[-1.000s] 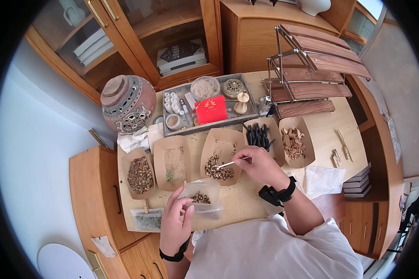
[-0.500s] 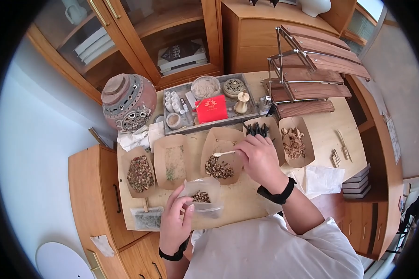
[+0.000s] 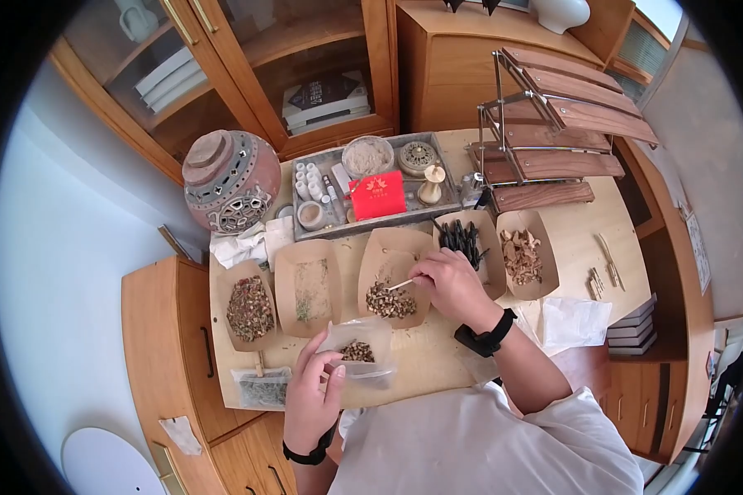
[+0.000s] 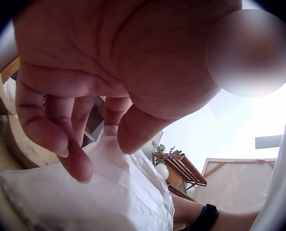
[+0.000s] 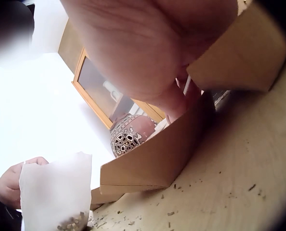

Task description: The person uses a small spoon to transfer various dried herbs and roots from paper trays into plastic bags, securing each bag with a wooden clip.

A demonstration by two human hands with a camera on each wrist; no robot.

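Small pale spoon (image 3: 399, 285) sits pinched in right hand (image 3: 450, 283), tip down in brown dried bits inside middle brown paper tray (image 3: 385, 252). Left hand (image 3: 312, 394) pinches rim of clear plastic bag (image 3: 361, 353), holds mouth up; few bits already inside. Bag lies on pale wooden table (image 3: 578, 239), just near tray.

Risks: spoon tiny, so bits may roll off over gap. Bag soft, so mouth may flop shut. Thin tray may slide if spoon pushes hard.
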